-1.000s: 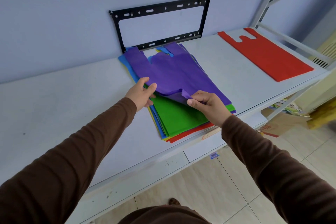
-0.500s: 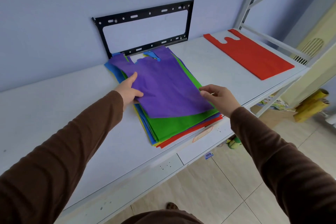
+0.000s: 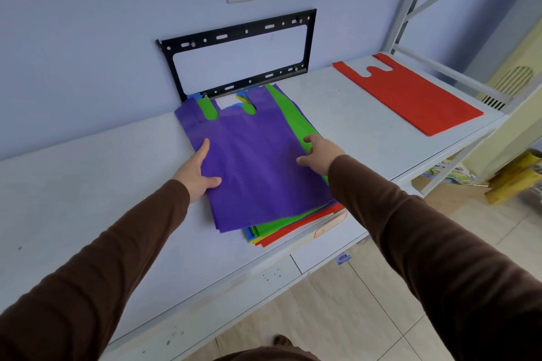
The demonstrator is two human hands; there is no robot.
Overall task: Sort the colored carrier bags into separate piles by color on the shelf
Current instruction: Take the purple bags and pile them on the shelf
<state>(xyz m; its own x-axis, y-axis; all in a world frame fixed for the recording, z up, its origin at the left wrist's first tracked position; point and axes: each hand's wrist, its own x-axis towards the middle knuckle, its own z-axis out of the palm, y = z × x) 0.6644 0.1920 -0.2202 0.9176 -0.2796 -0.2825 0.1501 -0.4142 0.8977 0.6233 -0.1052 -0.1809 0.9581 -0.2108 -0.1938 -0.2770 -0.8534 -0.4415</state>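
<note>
Shifted left purple bag, flat, smooth

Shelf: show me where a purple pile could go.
Bare shelf lies left of the stack, out from the left hand. A narrower bare strip runs between the stack and the red bag. The middle is crowded: both hands on the purple bag.
</note>
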